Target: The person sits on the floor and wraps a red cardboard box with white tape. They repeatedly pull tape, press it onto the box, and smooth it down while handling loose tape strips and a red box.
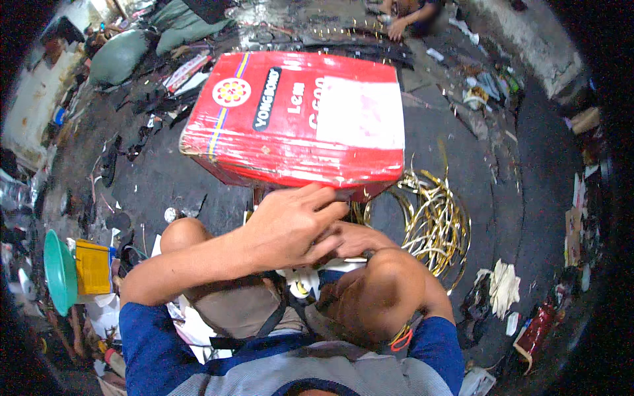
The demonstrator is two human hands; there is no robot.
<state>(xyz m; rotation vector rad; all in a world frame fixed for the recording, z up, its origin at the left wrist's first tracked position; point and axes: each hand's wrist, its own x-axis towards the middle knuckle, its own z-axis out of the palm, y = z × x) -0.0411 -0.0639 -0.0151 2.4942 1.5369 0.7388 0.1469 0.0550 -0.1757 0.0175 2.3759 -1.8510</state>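
Observation:
A large red carton, wrapped in shiny clear tape and bearing a white label, stands right in front of me. Just below its near edge, my left hand is closed with curled fingers, pinching something too small or hidden to make out. My right hand reaches in beside it from the right, past my knee, and its fingers are mostly covered by the left hand. A heap of gold and silver strips lies coiled on the floor to the right of the carton.
A teal basin and a yellow container stand at left. Pale cloth scraps lie at right. A grey-green sack sits far left. Another person's hand shows at the top. Scraps litter the dark floor.

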